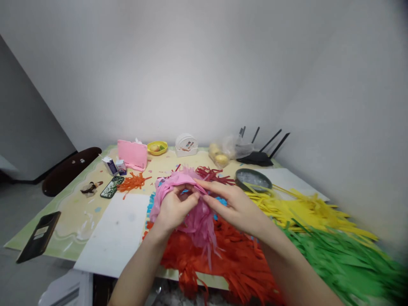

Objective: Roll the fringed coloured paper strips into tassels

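Note:
Both my hands meet above the middle of the table around a bunch of fringed pink tissue paper (200, 223). My left hand (175, 206) grips its upper edge, thumb and fingers curled round the folded paper. From the right, my right hand (229, 204) pinches the same edge between thumb and fingers. The fringe hangs down below the hands in thin strips. Under it lies a spread of red-orange fringed paper (232, 255) that droops over the table's front edge. Bits of blue paper (149, 208) show beside and behind the pink bunch.
Yellow strips (296, 210) and green strips (347, 259) cover the right side. A dark round bowl (253, 178) sits behind them. At left are a white sheet (111, 238), a phone (112, 187), orange fringe (132, 182), drink cartons (110, 165) and a pink stand (132, 155).

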`<state>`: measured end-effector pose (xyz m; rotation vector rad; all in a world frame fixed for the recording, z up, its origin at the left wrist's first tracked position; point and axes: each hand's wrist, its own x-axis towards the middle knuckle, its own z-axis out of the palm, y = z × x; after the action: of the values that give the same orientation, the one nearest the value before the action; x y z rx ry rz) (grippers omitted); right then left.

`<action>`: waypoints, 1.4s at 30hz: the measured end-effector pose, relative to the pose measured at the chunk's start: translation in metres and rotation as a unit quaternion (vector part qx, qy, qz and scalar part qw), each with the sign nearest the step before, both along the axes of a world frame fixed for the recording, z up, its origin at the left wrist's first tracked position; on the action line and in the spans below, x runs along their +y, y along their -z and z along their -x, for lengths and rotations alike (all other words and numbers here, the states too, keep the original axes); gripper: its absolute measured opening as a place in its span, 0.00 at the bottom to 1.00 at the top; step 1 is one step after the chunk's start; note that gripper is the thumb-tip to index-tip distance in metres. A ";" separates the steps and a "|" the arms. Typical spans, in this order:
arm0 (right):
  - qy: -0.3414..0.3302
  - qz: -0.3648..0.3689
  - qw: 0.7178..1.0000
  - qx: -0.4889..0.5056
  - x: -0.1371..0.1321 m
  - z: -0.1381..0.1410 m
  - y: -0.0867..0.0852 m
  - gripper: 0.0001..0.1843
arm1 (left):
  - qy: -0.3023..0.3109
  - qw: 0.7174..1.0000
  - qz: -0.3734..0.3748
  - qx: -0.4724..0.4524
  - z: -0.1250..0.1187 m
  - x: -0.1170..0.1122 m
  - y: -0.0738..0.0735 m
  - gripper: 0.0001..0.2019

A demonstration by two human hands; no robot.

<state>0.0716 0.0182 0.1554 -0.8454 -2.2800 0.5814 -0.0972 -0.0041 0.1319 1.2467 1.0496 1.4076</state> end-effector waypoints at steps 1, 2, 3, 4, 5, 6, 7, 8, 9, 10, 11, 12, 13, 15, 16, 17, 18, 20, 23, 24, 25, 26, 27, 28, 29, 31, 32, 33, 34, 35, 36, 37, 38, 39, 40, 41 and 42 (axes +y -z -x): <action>0.000 -0.002 1.000 0.001 0.000 0.000 0.000 0.22 | -0.001 1.000 0.002 0.005 0.000 0.001 0.000 0.09; 0.002 -0.007 1.000 0.002 0.001 0.001 0.000 0.22 | -0.002 1.000 0.004 0.011 0.001 0.002 0.001 0.09; 0.007 -0.012 1.000 0.003 0.000 0.002 -0.001 0.22 | -0.003 1.000 0.005 0.017 0.001 0.003 0.001 0.09; 0.015 -0.018 1.000 0.003 0.000 0.004 -0.001 0.22 | -0.003 1.000 0.005 0.023 0.001 0.004 0.002 0.08; 0.024 -0.023 0.999 0.003 -0.001 0.005 -0.001 0.22 | -0.003 1.000 0.004 0.028 0.001 0.005 0.002 0.09; 0.036 -0.027 0.999 0.002 -0.001 0.007 -0.002 0.23 | -0.003 0.999 0.002 0.033 0.002 0.006 0.002 0.09; 0.049 -0.030 0.998 0.000 -0.002 0.008 -0.002 0.23 | -0.001 0.999 -0.001 0.038 0.002 0.006 0.002 0.09; 0.061 -0.032 0.998 -0.004 -0.002 0.009 -0.003 0.23 | 0.002 0.999 -0.005 0.042 0.003 0.007 0.003 0.09; 0.070 -0.032 0.997 -0.008 -0.002 0.010 -0.004 0.22 | 0.007 0.999 -0.009 0.046 0.003 0.007 0.003 0.09; 0.077 -0.033 0.996 -0.011 -0.002 0.010 -0.005 0.22 | 0.013 0.999 -0.013 0.050 0.004 0.008 0.003 0.08; 0.081 -0.034 0.996 -0.013 -0.002 0.010 -0.006 0.22 | 0.020 0.998 -0.016 0.054 0.006 0.008 0.004 0.08; 0.082 -0.036 0.996 -0.015 -0.002 0.010 -0.007 0.22 | 0.026 0.998 -0.018 0.059 0.007 0.009 0.004 0.08; 0.081 -0.037 0.996 -0.016 -0.001 0.009 -0.008 0.22 | 0.031 0.997 -0.021 0.063 0.009 0.009 0.005 0.08; 0.077 -0.038 0.996 -0.019 -0.001 0.008 -0.010 0.21 | 0.043 0.996 -0.025 0.071 0.012 0.010 0.005 0.08; 0.075 -0.038 0.996 -0.022 0.000 0.008 -0.010 0.21 | 0.049 0.996 -0.029 0.074 0.013 0.011 0.005 0.08; 0.075 -0.040 0.996 -0.027 0.001 0.008 -0.009 0.21 | 0.055 0.995 -0.034 0.076 0.013 0.011 0.005 0.07; 0.077 -0.043 0.995 -0.035 0.002 0.008 -0.008 0.20 | 0.058 0.994 -0.042 0.078 0.013 0.012 0.004 0.07; 0.089 -0.058 0.992 -0.062 0.005 0.010 -0.006 0.19 | 0.053 0.994 -0.057 0.080 0.012 0.015 0.004 0.07; 0.099 -0.087 0.983 -0.129 0.013 0.015 -0.004 0.17 | 0.014 0.992 -0.082 0.098 0.008 0.026 0.010 0.07; 0.102 -0.097 0.978 -0.152 0.016 0.017 -0.004 0.17 | -0.012 0.990 -0.089 0.110 0.006 0.031 0.014 0.07; 0.106 -0.106 0.973 -0.177 0.019 0.020 -0.004 0.16 | -0.041 0.987 -0.093 0.124 0.005 0.036 0.018 0.05; 0.114 -0.116 0.966 -0.200 0.023 0.022 -0.005 0.16 | -0.068 0.984 -0.093 0.138 0.005 0.041 0.023 0.04; 0.124 -0.128 0.958 -0.223 0.026 0.024 -0.007 0.16 | -0.091 0.980 -0.087 0.154 0.004 0.046 0.027 0.02; 0.134 -0.142 0.950 -0.244 0.030 0.026 -0.008 0.15 | -0.107 0.975 -0.079 0.175 0.004 0.049 0.030 0.01; 0.145 -0.156 0.941 -0.265 0.033 0.027 -0.010 0.15 | -0.120 0.969 -0.073 0.204 0.004 0.050 0.033 0.02; 0.161 -0.179 0.922 -0.302 0.041 0.031 -0.013 0.14 | -0.152 0.946 -0.086 0.271 0.003 0.047 0.034 0.04; 0.164 -0.186 0.915 -0.319 0.044 0.032 -0.014 0.14 | -0.173 0.933 -0.106 0.297 0.002 0.044 0.033 0.05; 0.164 -0.190 0.909 -0.332 0.047 0.033 -0.014 0.13 | -0.193 0.921 -0.133 0.311 0.001 0.040 0.031 0.06; 0.163 -0.191 0.906 -0.340 0.050 0.034 -0.015 0.12 | -0.207 0.913 -0.164 0.312 -0.001 0.036 0.029 0.06; 0.163 -0.190 0.906 -0.340 0.051 0.035 -0.015 0.12 | -0.214 0.907 -0.195 0.305 -0.004 0.032 0.027 0.07; 0.165 -0.186 0.909 -0.335 0.053 0.036 -0.015 0.11 | -0.213 0.904 -0.223 0.297 -0.006 0.030 0.025 0.08; 0.171 -0.181 0.912 -0.326 0.054 0.037 -0.015 0.12 | -0.206 0.899 -0.246 0.296 -0.008 0.028 0.024 0.10; 0.179 -0.175 0.915 -0.317 0.055 0.036 -0.015 0.13 | -0.195 0.894 -0.265 0.306 -0.010 0.028 0.023 0.13; 0.188 -0.169 0.916 -0.311 0.056 0.036 -0.015 0.14 | -0.182 0.886 -0.275 0.327 -0.011 0.028 0.023 0.15; 0.196 -0.164 0.917 -0.307 0.056 0.035 -0.015 0.15 | -0.170 0.875 -0.281 0.357 -0.012 0.029 0.024 0.17; 0.198 -0.161 0.917 -0.307 0.057 0.033 -0.014 0.16 | -0.160 0.859 -0.284 0.395 -0.012 0.030 0.026 0.19; 0.199 -0.158 0.917 -0.307 0.058 0.032 -0.014 0.17 | -0.151 0.839 -0.284 0.440 -0.012 0.032 0.027 0.20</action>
<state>0.0400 0.0759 0.1691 -1.4166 -2.5208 -0.2808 -0.0853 0.0275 0.1047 2.3923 1.5351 1.4400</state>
